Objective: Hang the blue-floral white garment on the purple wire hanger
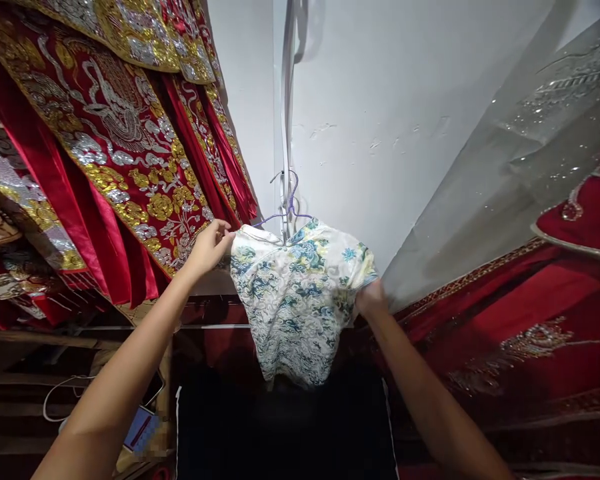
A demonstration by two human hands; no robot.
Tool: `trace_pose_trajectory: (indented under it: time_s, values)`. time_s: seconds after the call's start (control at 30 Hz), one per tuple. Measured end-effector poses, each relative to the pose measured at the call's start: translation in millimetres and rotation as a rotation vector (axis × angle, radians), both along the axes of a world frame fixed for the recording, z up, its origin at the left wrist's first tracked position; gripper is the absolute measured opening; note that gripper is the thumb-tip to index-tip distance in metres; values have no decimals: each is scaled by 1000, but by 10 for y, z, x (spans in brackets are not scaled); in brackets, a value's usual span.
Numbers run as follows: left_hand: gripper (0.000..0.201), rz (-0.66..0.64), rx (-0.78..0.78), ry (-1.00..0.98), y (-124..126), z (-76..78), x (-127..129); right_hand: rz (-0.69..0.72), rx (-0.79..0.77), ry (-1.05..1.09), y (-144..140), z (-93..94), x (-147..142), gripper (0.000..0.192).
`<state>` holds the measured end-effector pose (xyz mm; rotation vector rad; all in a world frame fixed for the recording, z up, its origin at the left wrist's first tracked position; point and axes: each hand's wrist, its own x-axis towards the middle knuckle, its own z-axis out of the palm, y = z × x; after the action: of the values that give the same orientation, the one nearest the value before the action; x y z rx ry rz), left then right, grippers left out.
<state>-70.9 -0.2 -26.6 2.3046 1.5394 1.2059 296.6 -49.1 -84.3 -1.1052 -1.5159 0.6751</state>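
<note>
A short-sleeved floral blouse (293,303), white with blue and yellow flowers, is spread out in front of me. A thin purple hanger (293,200) shows above its neckline, its hook up by a white vertical strip. My left hand (213,245) is closed at the blouse's left shoulder, thumb and fingers pinched on the cloth beside the hanger's end. On the other side my right hand (373,299) is at the sleeve opening. The sleeve hides its fingers, so their grip does not show.
Red garments with gold and silver embroidery (130,133) hang at left. A clear plastic cover (520,153) and red beaded garments (535,333) fill the right side. Behind the blouse stands a white wall (380,100). A lit phone (141,428) lies low at left by a wooden frame.
</note>
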Motion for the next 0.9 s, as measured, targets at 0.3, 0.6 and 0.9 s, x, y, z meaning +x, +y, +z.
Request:
trace_pose_trajectory:
  time_s: [0.3, 0.6, 0.9]
  values:
    - [23, -4, 354, -163, -6, 387, 549, -212, 91, 699, -29, 452, 243, 32]
    - [48, -507, -809, -761, -723, 295, 1056, 352, 17, -197, -1239, 19, -509, 48]
    - [32, -308, -495, 70, -1012, 532, 196, 350, -190, -340, -904, -3, -324, 28]
